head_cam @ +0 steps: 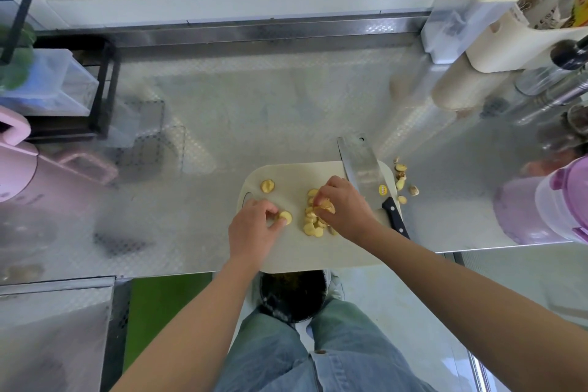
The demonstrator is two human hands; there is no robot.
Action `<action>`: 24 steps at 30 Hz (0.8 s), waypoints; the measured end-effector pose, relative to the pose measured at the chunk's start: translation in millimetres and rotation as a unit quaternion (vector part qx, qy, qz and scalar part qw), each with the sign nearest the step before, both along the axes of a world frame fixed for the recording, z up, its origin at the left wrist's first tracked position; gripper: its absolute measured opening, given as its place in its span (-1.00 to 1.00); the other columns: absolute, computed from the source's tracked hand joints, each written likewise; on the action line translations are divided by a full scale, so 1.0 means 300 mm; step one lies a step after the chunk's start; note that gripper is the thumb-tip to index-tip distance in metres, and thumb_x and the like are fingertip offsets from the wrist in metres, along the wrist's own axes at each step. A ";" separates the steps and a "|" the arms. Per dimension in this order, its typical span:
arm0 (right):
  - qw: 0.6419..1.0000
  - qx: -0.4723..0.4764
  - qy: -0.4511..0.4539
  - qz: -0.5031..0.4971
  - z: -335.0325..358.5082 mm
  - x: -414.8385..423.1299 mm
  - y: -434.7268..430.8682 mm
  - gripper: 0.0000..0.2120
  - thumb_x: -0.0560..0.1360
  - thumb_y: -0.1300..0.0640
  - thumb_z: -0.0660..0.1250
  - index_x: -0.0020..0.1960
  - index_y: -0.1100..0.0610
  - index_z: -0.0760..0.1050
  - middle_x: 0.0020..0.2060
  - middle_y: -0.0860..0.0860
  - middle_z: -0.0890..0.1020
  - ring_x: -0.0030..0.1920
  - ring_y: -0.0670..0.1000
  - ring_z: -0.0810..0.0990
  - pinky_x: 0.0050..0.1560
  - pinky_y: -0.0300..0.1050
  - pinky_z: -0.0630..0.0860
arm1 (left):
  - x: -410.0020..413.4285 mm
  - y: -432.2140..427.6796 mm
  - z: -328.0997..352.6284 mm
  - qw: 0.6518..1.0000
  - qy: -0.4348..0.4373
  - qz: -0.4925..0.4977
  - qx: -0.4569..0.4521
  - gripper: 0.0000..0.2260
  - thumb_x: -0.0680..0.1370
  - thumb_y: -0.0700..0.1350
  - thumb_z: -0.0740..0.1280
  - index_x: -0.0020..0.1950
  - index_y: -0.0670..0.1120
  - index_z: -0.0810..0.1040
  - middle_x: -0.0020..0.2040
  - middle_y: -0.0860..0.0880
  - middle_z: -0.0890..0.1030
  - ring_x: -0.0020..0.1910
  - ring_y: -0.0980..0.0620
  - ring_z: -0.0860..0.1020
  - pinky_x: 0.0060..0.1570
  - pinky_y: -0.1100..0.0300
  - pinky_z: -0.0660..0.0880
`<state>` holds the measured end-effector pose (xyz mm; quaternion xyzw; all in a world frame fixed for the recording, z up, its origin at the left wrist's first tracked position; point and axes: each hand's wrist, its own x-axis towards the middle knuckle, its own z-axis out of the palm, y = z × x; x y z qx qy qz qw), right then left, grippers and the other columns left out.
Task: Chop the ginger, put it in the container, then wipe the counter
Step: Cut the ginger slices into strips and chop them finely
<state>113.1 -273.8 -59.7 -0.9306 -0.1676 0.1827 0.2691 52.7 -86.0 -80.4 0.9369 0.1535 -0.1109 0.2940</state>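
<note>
Ginger slices (313, 224), pale yellow and round, lie in a loose heap at mid-board on the cream plastic cutting board (318, 251), the heap's long axis running near to far. Right hand (345, 210) sits directly over the heap, fingers curled around several slices. Left hand (254, 227), just left of the heap, pinches a single slice (285, 216). One stray slice (267, 185) lies at the far left, nearer the left hand. Steel cleaver with black handle (361, 165) rests on the board's right side, ungripped.
</note>
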 end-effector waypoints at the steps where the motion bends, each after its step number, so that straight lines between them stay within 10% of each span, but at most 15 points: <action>1: 1.000 0.017 0.013 -0.008 -0.003 0.007 -0.002 -0.91 0.45 0.17 0.41 -0.05 0.13 0.59 -0.05 0.02 0.49 0.00 0.00 0.47 -0.13 -0.15 0.36 | 0.003 0.000 0.000 1.000 0.002 -0.003 -0.008 -0.82 0.43 0.04 0.46 -0.06 0.03 0.55 -0.05 0.07 0.51 -0.18 0.09 0.52 -0.14 0.16 0.48; 11: 0.964 0.147 0.104 -0.194 0.004 0.100 -0.037 -0.94 0.44 0.18 0.43 -0.09 0.10 0.60 -0.21 0.01 0.64 -0.22 -0.08 0.53 -0.13 -0.24 0.49 | 0.144 -0.027 0.047 0.995 -0.058 0.040 -0.076 -0.88 0.43 0.00 0.47 -0.18 -0.01 0.58 -0.28 0.14 0.57 -0.29 0.10 0.53 -0.21 0.19 0.43; 19: 0.953 0.141 0.166 -0.209 -0.007 0.122 -0.097 -0.94 0.45 0.15 0.44 -0.09 0.07 0.59 -0.16 0.07 0.67 -0.15 0.01 0.60 -0.10 -0.14 0.54 | 0.277 -0.018 0.043 0.989 -0.020 -0.028 0.141 -0.90 0.47 -0.04 0.41 -0.05 -0.01 0.63 -0.04 -0.06 0.59 0.09 -0.10 0.45 -0.07 0.08 0.42; 24: 0.941 0.165 0.189 -0.227 -0.007 0.122 -0.102 -0.94 0.46 0.16 0.43 -0.09 0.10 0.58 -0.23 0.00 0.63 -0.27 -0.10 0.53 -0.18 -0.19 0.49 | 0.232 -0.034 0.028 0.986 -0.135 -0.071 0.073 -0.93 0.41 -0.14 0.44 -0.13 -0.04 0.61 -0.22 -0.03 0.55 -0.09 -0.10 0.47 -0.28 0.14 0.37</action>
